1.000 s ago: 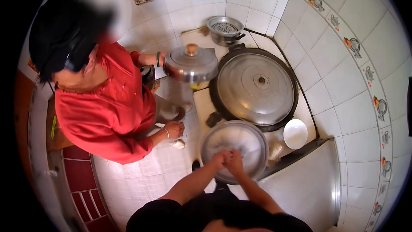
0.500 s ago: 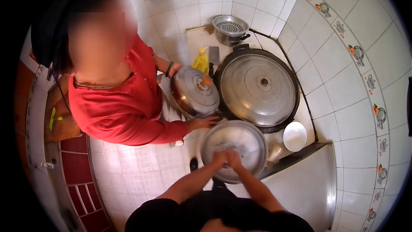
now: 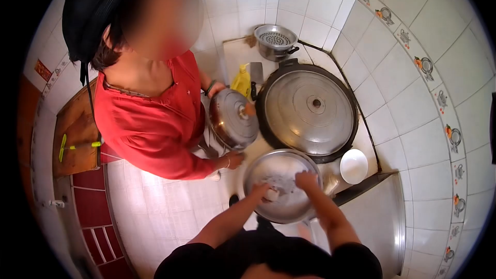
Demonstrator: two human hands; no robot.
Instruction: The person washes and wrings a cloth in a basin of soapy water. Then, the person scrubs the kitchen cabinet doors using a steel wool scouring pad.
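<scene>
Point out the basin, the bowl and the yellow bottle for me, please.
Basin point(image 3: 284, 214), head view: inner wall nearest the wearer.
Bowl point(image 3: 354, 166), head view: middle of its inside.
Yellow bottle point(image 3: 241, 82), head view: its body.

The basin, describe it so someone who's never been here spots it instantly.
Find the huge lidded pot by the tiled wall. Below it in the picture sits a wide, open metal basin. Unlike the pot and small white bowl, it has the wearer's left hand and right hand over it.

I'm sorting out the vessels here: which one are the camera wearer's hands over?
The wide metal basin: the wearer's left hand and right hand are over it, unlike the white bowl, big lidded pan and pot with perforated tray.
</scene>
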